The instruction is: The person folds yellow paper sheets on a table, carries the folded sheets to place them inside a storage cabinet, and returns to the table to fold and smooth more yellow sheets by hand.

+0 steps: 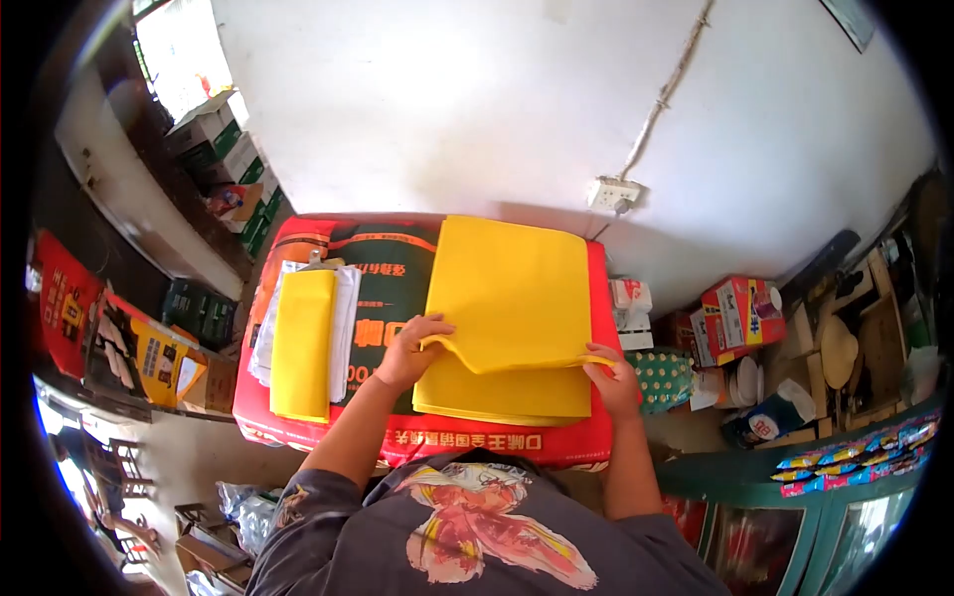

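Observation:
A wide yellow sheet (512,288), cloth-like in look, lies on the table over more yellow material (502,395). Its near edge is lifted and bows in a wave. My left hand (415,350) pinches that edge at the left corner, and my right hand (609,379) pinches it at the right corner. Left of this, a narrow folded yellow piece (303,348) rests on white papers (347,318); a metal clip (320,261) shows at their far end. Whether the sheet and the layer below are joined, I cannot tell.
The table has a red printed cover (487,452) and stands against a white wall with a socket (614,195). Boxes (214,144) are stacked at the far left. To the right are a red carton (740,316), a green dotted item (664,381) and a green cabinet (815,526).

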`<action>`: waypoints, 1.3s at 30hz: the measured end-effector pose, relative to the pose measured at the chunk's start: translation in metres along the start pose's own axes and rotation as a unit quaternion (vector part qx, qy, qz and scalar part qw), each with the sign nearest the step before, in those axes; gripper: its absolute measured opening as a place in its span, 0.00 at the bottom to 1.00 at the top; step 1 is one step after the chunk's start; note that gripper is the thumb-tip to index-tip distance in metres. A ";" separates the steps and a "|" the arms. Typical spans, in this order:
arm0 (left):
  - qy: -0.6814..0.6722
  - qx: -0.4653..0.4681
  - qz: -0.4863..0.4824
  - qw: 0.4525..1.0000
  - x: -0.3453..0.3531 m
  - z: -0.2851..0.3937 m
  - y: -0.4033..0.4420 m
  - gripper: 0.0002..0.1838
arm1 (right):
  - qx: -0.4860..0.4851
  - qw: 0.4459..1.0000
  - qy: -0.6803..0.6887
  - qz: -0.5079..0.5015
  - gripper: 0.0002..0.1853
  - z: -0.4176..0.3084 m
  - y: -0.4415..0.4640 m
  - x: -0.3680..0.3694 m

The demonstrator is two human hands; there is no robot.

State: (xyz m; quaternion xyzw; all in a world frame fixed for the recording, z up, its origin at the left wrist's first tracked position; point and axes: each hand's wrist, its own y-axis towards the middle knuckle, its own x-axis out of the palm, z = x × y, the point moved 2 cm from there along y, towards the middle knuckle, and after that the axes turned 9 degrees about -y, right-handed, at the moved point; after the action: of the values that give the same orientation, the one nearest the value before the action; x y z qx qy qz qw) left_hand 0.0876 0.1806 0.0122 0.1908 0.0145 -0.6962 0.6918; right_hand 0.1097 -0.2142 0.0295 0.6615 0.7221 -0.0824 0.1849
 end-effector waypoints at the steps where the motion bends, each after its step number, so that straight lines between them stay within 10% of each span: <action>1: -0.004 0.008 -0.024 1.000 0.000 -0.009 -0.001 0.23 | -0.005 1.000 0.004 -0.009 0.07 0.000 0.002 0.002; 13: 0.054 0.042 -0.091 0.993 -0.002 -0.037 -0.015 0.25 | -0.181 0.966 -0.178 -0.041 0.13 0.029 -0.015 -0.001; 39: 0.094 0.016 -0.055 0.994 -0.002 -0.007 0.001 0.31 | -0.210 0.903 -0.331 -0.179 0.42 -0.064 0.019 0.042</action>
State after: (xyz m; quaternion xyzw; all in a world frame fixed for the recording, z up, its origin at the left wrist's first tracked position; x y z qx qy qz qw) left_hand 0.0904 0.1841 0.0066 0.2651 0.0790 -0.7124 0.6450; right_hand 0.1155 -0.1496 0.0745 0.4018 0.7264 -0.1748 0.5295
